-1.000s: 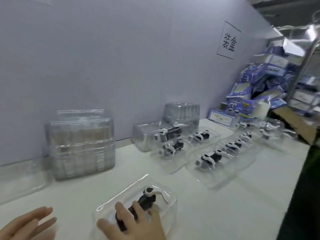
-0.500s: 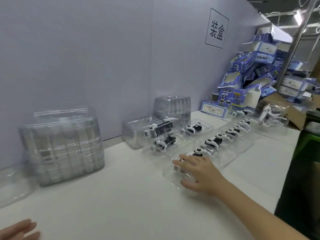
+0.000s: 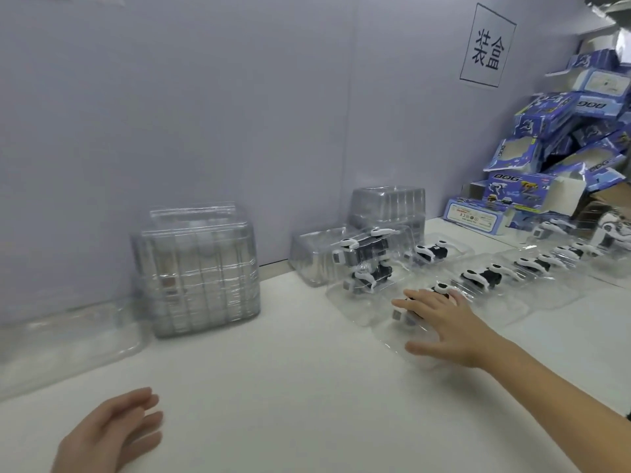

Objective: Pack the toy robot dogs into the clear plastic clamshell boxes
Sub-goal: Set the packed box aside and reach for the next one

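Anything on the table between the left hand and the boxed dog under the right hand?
No: the head view shows only bare white table between the left hand and that clamshell.

Single view: head camera, worn on person's head, at standing height in front of white table (image 3: 307,387). Looks forward and down, turned somewhat to the right, facing grey wall panel (image 3: 205,97) behind table. Wide-angle lens, so much of scene fits in. Left hand (image 3: 109,435) very near lens, at bottom-left. Right hand (image 3: 447,326) farther out, arm reaching in from bottom-right corner. Row of clamshell boxes (image 3: 546,295) runs away toward the right. Blue cartons (image 3: 546,117) far off at right edge, blurred.
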Available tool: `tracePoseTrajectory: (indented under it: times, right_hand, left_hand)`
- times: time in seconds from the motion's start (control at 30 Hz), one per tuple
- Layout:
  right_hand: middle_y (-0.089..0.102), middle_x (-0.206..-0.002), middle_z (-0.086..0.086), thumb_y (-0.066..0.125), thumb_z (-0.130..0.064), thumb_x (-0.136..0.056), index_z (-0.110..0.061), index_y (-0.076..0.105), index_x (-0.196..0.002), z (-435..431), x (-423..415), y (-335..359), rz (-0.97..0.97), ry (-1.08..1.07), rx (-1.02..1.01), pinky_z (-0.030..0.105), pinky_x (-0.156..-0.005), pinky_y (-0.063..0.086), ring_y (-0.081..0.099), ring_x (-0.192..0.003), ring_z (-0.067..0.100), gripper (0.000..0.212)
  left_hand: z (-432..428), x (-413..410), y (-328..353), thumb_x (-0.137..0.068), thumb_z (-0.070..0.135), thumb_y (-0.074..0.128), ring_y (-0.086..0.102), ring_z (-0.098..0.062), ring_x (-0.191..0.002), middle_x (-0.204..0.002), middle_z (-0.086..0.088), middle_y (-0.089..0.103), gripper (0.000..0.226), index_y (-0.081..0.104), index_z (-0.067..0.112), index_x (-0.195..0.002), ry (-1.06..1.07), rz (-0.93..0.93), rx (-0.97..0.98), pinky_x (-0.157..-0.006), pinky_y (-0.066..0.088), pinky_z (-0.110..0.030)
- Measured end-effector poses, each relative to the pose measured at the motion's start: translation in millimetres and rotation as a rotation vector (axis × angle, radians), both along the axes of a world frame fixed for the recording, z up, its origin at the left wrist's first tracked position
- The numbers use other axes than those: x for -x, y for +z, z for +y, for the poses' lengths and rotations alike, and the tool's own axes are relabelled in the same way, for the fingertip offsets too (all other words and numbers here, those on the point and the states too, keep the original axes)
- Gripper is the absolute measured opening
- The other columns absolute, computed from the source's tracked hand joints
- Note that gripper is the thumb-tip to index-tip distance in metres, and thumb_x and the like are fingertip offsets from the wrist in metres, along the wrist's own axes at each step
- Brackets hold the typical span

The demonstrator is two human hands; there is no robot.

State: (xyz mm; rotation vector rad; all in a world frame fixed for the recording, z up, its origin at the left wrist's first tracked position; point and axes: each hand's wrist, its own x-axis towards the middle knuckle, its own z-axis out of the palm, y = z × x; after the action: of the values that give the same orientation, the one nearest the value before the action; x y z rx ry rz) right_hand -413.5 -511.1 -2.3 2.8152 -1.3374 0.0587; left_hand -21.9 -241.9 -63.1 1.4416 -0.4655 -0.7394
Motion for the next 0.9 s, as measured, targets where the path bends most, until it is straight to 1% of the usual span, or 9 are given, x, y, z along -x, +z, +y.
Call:
tracePoseTrajectory:
  times: [0.1, 0.2, 0.33, 0.43, 0.53, 0.6, 0.73, 0.83, 0.9]
  right_hand:
    - [0.008, -0.160, -0.014, 0.023, -0.082, -0.072, -0.053, 0.030, -0.142, 16.7, -16.7, 6.1, -0.097, 0.014, 0.151, 0.050, -0.118, -0.008, 0.005, -0.149, 0.007, 0.076]
    - [0.047, -0.146, 0.006, 0.053, -0.057, -0.079, -0.028, 0.057, -0.129, 36.5, -57.6, 16.2, -0.461, 0.156, 0.373, 0.060, -0.109, 0.024, 0.043, -0.134, 0.026, 0.058]
    - [0.053, -0.137, 0.017, 0.089, -0.022, -0.064, -0.016, 0.063, -0.124, 54.9, -151.1, 35.5, -0.628, 0.334, 0.445, 0.057, -0.097, 0.039, 0.055, -0.119, 0.042, 0.065]
    - [0.039, -0.148, 0.020, 0.091, -0.034, -0.061, -0.020, 0.053, -0.139, 64.6, -226.7, 55.6, -0.545, 0.403, 0.384, 0.059, -0.103, 0.036, 0.045, -0.130, 0.042, 0.088]
    - [0.004, -0.162, 0.011, 0.081, -0.058, -0.064, -0.037, 0.007, -0.154, 60.9, -292.4, 70.6, -0.243, 0.361, 0.353, 0.061, -0.115, 0.011, 0.010, -0.149, 0.030, 0.119]
    - [0.003, -0.160, 0.009, 0.078, -0.065, -0.062, -0.039, -0.015, -0.151, 52.5, -323.3, 74.2, -0.082, 0.350, 0.409, 0.061, -0.114, 0.004, 0.007, -0.148, 0.028, 0.131]
    - [0.040, -0.130, 0.004, 0.081, -0.068, -0.054, -0.038, -0.011, -0.151, 37.9, -349.9, 76.9, -0.012, 0.359, 0.467, 0.041, -0.100, 0.030, 0.040, -0.119, 0.024, 0.137]
    - [0.044, -0.112, -0.003, 0.079, -0.069, -0.054, -0.040, 0.003, -0.151, 28.6, -350.5, 80.8, -0.015, 0.407, 0.476, 0.029, -0.079, 0.026, 0.041, -0.098, 0.018, 0.127]
    - [0.045, -0.110, -0.005, 0.079, -0.067, -0.055, -0.040, 0.010, -0.151, 23.9, -349.5, 82.6, -0.018, 0.439, 0.478, 0.028, -0.076, 0.026, 0.037, -0.091, 0.015, 0.122]
  left_hand:
    - [1.1, 2.1, 1.9, -0.092, -0.016, 0.047, 0.064, -0.035, -0.077, -0.090, -0.017, 0.069, 0.025, 0.065, 0.000, -0.089, 0.060, -0.021, 0.055, -0.047, 0.056, -0.024]
    - [-1.0, 0.9, 1.3, -0.091, -0.016, 0.049, 0.064, -0.033, -0.074, -0.085, -0.014, 0.070, 0.025, 0.067, 0.001, -0.089, 0.072, -0.002, 0.048, -0.045, 0.055, -0.025]
    - [2.8, 1.1, 1.7, -0.092, -0.013, 0.050, 0.066, -0.029, -0.071, -0.087, -0.014, 0.071, 0.025, 0.069, 0.004, -0.089, 0.074, 0.009, 0.040, -0.049, 0.056, -0.027]
    - [6.7, 2.8, 6.0, -0.092, -0.011, 0.051, 0.067, -0.026, -0.071, -0.088, -0.013, 0.072, 0.024, 0.069, 0.004, -0.090, 0.074, 0.019, 0.032, -0.053, 0.057, -0.029]
    - [8.7, 3.0, 8.5, -0.092, -0.012, 0.052, 0.067, -0.023, -0.068, -0.086, -0.012, 0.072, 0.024, 0.070, 0.003, -0.089, 0.087, 0.040, 0.029, -0.053, 0.058, -0.031]
    - [9.1, 2.0, 9.8, -0.091, -0.013, 0.052, 0.068, -0.022, -0.065, -0.084, -0.012, 0.072, 0.024, 0.070, 0.002, -0.090, 0.079, 0.052, 0.028, -0.052, 0.057, -0.032]
    - [3.0, -4.5, 13.5, -0.091, -0.012, 0.052, 0.068, -0.022, -0.066, -0.090, -0.010, 0.072, 0.026, 0.071, 0.007, -0.092, 0.093, 0.082, 0.035, -0.051, 0.056, -0.034]
    - [-11.5, -9.2, 17.2, -0.089, -0.007, 0.057, 0.063, -0.021, -0.074, -0.103, -0.001, 0.070, 0.030, 0.068, 0.019, -0.100, 0.107, -0.028, 0.002, -0.056, 0.054, -0.029]
    - [-26.5, -7.2, 19.2, -0.090, 0.000, 0.059, 0.061, -0.016, -0.089, -0.118, 0.007, 0.063, 0.034, 0.063, 0.028, -0.107, 0.074, -0.200, -0.023, -0.070, 0.051, -0.021]
